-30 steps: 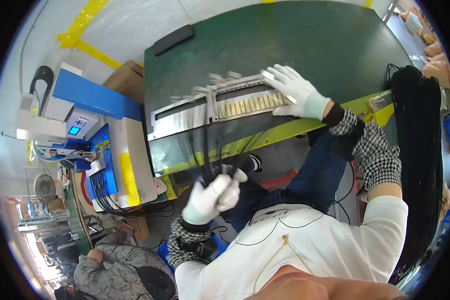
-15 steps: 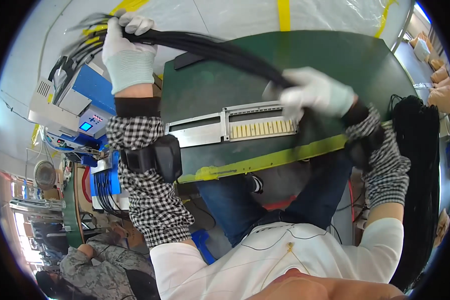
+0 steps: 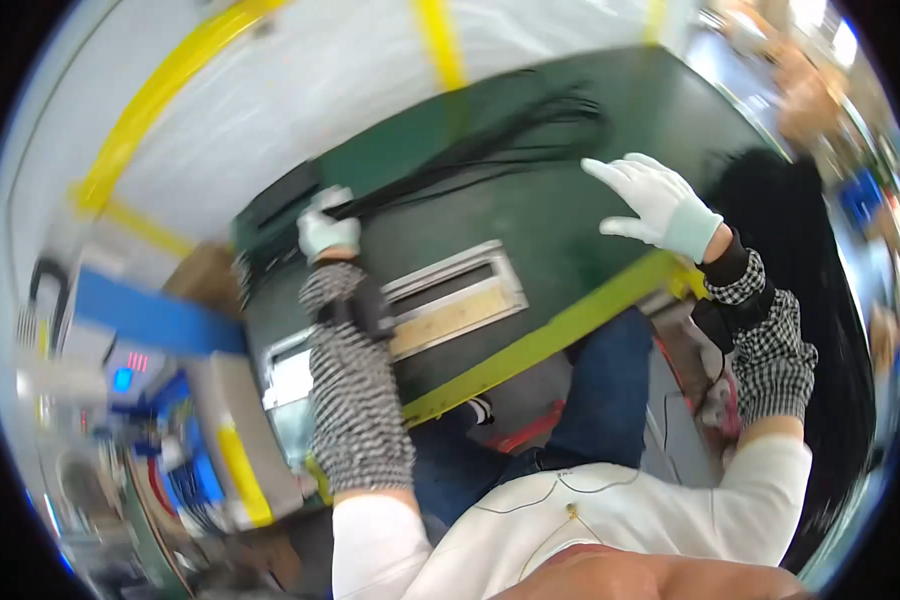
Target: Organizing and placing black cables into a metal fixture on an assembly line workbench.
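A bundle of thin black cables (image 3: 450,165) lies slantwise over the far part of the green table (image 3: 570,215), its looped end toward the far right. At the bundle's left end, my white-gloved left hand (image 3: 330,228) is closed round it, somewhat blurred. To the right of the cables, my right hand (image 3: 655,205), gloved too, hangs over the table with its fingers spread and nothing in it. Nearer me lies a long metal frame fixture (image 3: 510,285) with a pale strip along one side; my left forearm covers its middle.
A blue and grey machine (image 3: 140,310) with a small lit screen stands on the left. A thick mass of black cables (image 3: 800,250) hangs at the table's right. Yellow tape (image 3: 560,335) runs along the near edge. A flat dark object (image 3: 288,195) lies at the far left.
The cable bundle has come down from the air onto the table. My left hand has moved right and nearer; my right hand has let go and opened. The whole view has turned.
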`<state>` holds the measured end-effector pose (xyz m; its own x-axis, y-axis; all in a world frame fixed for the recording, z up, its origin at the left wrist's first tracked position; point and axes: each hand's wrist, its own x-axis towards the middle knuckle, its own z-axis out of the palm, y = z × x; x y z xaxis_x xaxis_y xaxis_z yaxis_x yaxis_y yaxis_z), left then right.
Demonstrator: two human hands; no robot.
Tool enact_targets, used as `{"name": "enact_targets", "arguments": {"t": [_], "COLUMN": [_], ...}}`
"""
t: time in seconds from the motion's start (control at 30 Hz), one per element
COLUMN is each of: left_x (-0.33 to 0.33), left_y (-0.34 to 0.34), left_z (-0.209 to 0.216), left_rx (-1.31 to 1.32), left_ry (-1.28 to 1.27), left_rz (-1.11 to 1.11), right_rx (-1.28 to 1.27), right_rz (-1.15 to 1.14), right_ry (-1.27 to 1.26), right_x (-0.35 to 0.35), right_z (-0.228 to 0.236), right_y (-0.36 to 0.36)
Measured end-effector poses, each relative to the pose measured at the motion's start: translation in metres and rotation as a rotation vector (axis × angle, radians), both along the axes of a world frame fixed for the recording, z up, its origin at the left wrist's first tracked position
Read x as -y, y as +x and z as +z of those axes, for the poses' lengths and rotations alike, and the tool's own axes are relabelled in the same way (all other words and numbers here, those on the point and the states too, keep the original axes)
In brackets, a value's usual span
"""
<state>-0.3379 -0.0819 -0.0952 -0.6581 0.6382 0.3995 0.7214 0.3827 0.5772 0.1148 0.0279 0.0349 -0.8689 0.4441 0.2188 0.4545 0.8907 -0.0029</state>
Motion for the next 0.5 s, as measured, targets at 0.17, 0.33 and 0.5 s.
{"name": "enact_targets", "arguments": {"t": [0.17,0.33,0.5], "left_x": [0.030,-0.036,-0.006], "left_y": [-0.093,-0.039,0.068], "left_z": [-0.057,-0.007,0.087], "left_rx": [-0.109,1.079,1.432], "left_ry": [0.009,0.778,-0.030], "left_rz": [-0.022,-0.405,-0.212], "right_rx": [-0.348,-0.582,-0.586], "right_rz": [-0.282,-0.982,-1.187], "right_ry": [0.219,0.593,0.081], "right_x": [-0.038,-0.105,-0.100], "right_z": [0.004,0.032,0.021], "right_y": [0.134,0.361,0.483]}}
